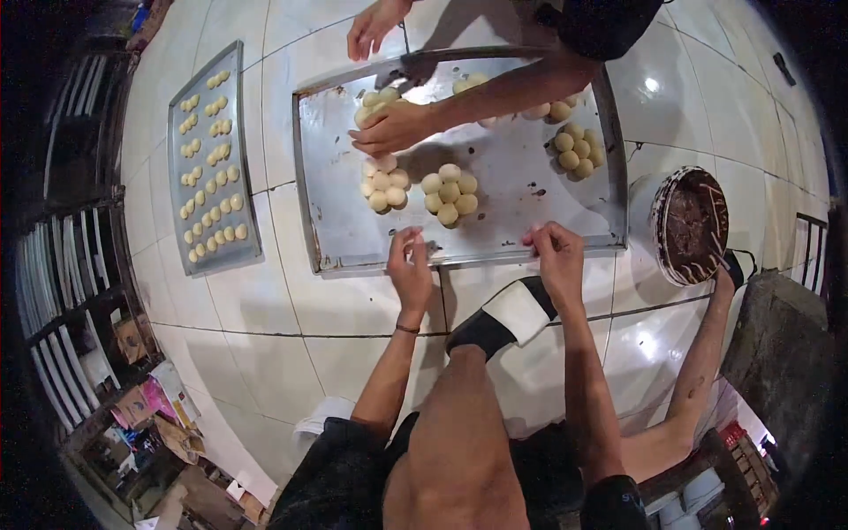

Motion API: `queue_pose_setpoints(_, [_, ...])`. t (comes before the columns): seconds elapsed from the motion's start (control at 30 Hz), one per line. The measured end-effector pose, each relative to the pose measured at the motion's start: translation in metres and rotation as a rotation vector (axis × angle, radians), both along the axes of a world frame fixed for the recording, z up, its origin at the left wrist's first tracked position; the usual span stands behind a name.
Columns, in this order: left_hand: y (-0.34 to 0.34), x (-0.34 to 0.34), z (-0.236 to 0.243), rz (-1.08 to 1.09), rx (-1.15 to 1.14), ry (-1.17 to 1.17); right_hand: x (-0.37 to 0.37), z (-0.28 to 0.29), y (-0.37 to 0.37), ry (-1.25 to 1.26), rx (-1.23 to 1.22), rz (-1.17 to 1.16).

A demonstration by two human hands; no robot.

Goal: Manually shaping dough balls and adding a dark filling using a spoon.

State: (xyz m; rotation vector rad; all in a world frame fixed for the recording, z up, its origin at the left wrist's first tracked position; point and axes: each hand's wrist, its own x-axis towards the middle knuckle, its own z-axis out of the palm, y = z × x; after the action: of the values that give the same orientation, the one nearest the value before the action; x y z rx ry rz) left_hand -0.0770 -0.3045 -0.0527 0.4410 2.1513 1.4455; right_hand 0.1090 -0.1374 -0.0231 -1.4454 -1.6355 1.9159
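Coloured packages (146, 402) are lying at 8 o'clock. Left hand (411, 265) and right hand (555, 256), fingers pinched narrow, are gripping the grey tray's (503, 190) near rim; pale dough balls (449, 194) are clustering inside.

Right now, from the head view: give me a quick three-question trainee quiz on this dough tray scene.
1. True or false: the person's left hand and right hand are both at the near edge of the large metal tray.
2. Multiple choice: the smaller tray of little dough pieces lies (A) to the left of the large metal tray, (B) stacked on it, (C) to its right.
3. Short answer: what is the co-worker's hand resting on?

Key:
1. True.
2. A.
3. A cluster of dough balls near the far left of the large metal tray.
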Motion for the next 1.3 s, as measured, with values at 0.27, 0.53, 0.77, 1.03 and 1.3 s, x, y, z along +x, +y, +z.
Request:
queue_pose_setpoints(0.27, [0.081, -0.05, -0.065, -0.212, 0.195, 0.412, -0.092, -0.056, 0.032, 0.245, 0.308, -0.027])
queue_pose_setpoints(0.53, [0.095, -0.048, -0.059, -0.116, 0.229, 0.057, -0.172, -0.071, -0.023, 0.87, -0.434, -0.144])
queue_pose_setpoints(0.77, [0.093, -0.026, -0.018, 0.199, 0.672, -0.284, -0.113, -0.061, 0.049, 0.572, -0.054, -0.113])
queue_pose_setpoints(1.03, [0.098, -0.019, -0.03, 0.114, 0.523, -0.111, -0.137, -0.078, -0.006, 0.429, 0.236, -0.132])
queue_pose_setpoints(1.3, [0.085, -0.024, -0.013, 0.019, 0.439, 0.069, -0.11, -0.077, 0.046, 0.422, 0.175, 0.202])
